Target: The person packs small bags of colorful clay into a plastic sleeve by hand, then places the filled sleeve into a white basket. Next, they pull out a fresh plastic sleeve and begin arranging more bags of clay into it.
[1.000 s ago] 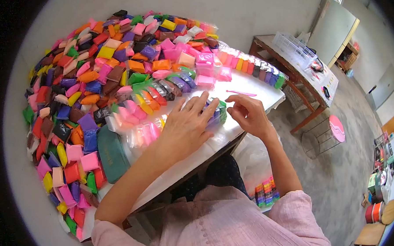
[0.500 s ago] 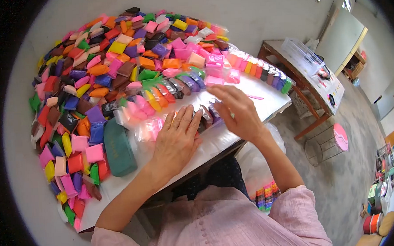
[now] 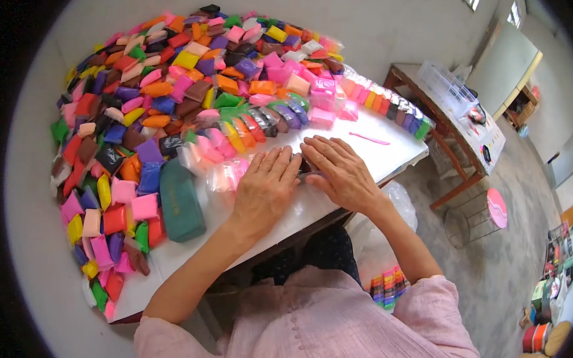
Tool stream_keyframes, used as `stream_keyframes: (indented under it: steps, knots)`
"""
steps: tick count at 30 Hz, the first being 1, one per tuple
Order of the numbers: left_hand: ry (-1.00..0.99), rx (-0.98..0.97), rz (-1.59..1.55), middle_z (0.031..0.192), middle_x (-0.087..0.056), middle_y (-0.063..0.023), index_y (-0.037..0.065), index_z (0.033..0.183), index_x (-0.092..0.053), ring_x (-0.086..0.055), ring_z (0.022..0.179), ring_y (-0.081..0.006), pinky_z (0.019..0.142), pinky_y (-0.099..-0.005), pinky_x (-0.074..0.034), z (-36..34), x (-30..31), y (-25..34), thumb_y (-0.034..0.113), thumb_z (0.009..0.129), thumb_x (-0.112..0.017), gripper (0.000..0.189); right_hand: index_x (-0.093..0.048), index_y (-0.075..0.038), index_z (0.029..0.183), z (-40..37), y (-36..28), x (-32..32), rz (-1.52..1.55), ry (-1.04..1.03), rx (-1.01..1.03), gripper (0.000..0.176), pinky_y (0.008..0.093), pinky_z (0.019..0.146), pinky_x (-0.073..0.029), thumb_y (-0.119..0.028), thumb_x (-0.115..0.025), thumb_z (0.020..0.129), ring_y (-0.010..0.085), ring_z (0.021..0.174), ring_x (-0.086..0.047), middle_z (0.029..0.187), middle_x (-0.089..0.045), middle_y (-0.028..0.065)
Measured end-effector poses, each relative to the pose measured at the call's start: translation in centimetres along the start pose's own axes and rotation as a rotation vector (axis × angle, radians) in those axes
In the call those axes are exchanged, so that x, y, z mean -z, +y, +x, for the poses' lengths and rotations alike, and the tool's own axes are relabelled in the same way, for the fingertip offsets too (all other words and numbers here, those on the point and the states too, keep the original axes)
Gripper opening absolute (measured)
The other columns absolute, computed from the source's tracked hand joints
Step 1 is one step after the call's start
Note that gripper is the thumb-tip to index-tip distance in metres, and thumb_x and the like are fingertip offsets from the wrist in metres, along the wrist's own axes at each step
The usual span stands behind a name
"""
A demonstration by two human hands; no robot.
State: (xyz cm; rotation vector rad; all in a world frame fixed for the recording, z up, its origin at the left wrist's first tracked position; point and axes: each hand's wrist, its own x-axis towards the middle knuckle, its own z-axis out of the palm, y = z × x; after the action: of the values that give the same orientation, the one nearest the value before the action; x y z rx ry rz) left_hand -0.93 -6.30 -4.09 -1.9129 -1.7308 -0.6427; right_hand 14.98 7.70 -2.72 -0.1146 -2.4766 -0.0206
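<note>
At the six o'clock edge of the worktop (image 3: 368, 151), the right hand (image 3: 340, 175) has been lowered beside the left hand (image 3: 264, 187), so the row of packets (image 3: 221, 178) is now pressed under flat, outstretched fingers.

My left hand (image 3: 264, 186) lies flat, palm down, fingers stretched forward and slightly fanned. My right hand (image 3: 340, 173) lies flat just beside it, palm down too, its fingers angled towards the left so that the two hands nearly meet at the fingertips. Both wrists sit low and straight, my left forearm (image 3: 195, 272) coming in bare from the lower left, my right forearm (image 3: 404, 238) from the lower right.
</note>
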Motion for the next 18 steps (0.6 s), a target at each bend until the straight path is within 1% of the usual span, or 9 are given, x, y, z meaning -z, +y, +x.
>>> stream_keyframes:
  steps: [2, 5, 8, 11, 14, 17, 18]
  knots:
    - [0.018, -0.015, 0.040, 0.133, -0.056, -0.0174, 0.004, 0.134, -0.054, -0.053, 0.125, -0.0326, 0.108, -0.0479, -0.040, -0.1, -0.7, -0.2, 0.019, 0.086, -0.065, 0.052, -0.055, -0.003, 0.130, 0.0, 0.0, -0.2, -0.031, 0.008, 0.012, 0.049, 0.0457, 0.107, -0.039, -0.030, -0.064, 0.090, 0.0314, 0.124, -0.053, 0.133, -0.057, 0.0142]
    - [0.041, -0.027, 0.120, 0.136, -0.055, -0.0157, 0.004, 0.137, -0.052, -0.056, 0.123, -0.0307, 0.107, -0.0486, -0.040, 0.4, -0.1, 0.5, 0.020, 0.090, -0.057, 0.050, -0.057, -0.002, 0.126, -0.1, 0.5, -0.8, -0.055, 0.038, 0.034, 0.049, 0.0446, 0.106, -0.041, -0.027, -0.069, 0.086, 0.0308, 0.123, -0.055, 0.131, -0.058, 0.0137]
    - [0.090, -0.087, 0.098, 0.141, -0.053, -0.0127, 0.006, 0.140, -0.049, -0.055, 0.123, -0.0302, 0.106, -0.0497, -0.040, 0.7, -0.4, 0.3, 0.018, 0.090, -0.056, 0.052, -0.058, -0.001, 0.123, -0.1, 0.6, -1.3, -0.057, 0.067, 0.023, 0.048, 0.0440, 0.105, -0.042, -0.025, -0.071, 0.083, 0.0304, 0.121, -0.056, 0.130, -0.059, 0.0137]
    - [0.033, -0.055, 0.070, 0.143, -0.051, -0.0104, 0.007, 0.141, -0.049, -0.055, 0.124, -0.0309, 0.106, -0.0509, -0.040, 0.4, -1.1, 0.1, 0.018, 0.090, -0.056, 0.052, -0.058, 0.000, 0.122, -0.2, 0.7, -1.5, -0.035, 0.072, 0.014, 0.049, 0.0440, 0.106, -0.042, -0.023, -0.072, 0.081, 0.0307, 0.123, -0.055, 0.132, -0.057, 0.0150]
    - [0.048, -0.058, 0.052, 0.142, -0.052, -0.0108, 0.008, 0.141, -0.049, -0.055, 0.123, -0.0321, 0.105, -0.0521, -0.040, 0.4, -1.0, 0.2, 0.016, 0.091, -0.055, 0.052, -0.058, 0.001, 0.121, 0.2, -0.1, 0.5, 0.047, -0.020, -0.021, 0.049, 0.0454, 0.107, -0.040, -0.018, -0.073, 0.078, 0.0314, 0.125, -0.053, 0.136, -0.054, 0.0164]
    - [0.048, -0.045, 0.008, 0.140, -0.053, -0.0117, 0.009, 0.142, -0.049, -0.056, 0.121, -0.0331, 0.103, -0.0532, -0.041, 0.6, -0.6, 0.4, 0.015, 0.091, -0.054, 0.051, -0.059, 0.002, 0.119, 1.0, -0.9, 3.4, 0.061, -0.099, -0.008, 0.048, 0.0470, 0.109, -0.039, -0.013, -0.072, 0.075, 0.0323, 0.127, -0.051, 0.138, -0.051, 0.0174]
    - [0.064, -0.032, -0.008, 0.139, -0.054, -0.0119, 0.010, 0.142, -0.049, -0.056, 0.120, -0.0332, 0.103, -0.0534, -0.041, 0.6, -0.7, 0.5, 0.015, 0.091, -0.054, 0.051, -0.061, 0.001, 0.117, 1.4, -0.9, 4.4, 0.110, -0.077, -0.019, 0.045, 0.0483, 0.109, -0.038, -0.011, -0.071, 0.074, 0.0324, 0.124, -0.053, 0.136, -0.054, 0.0167]
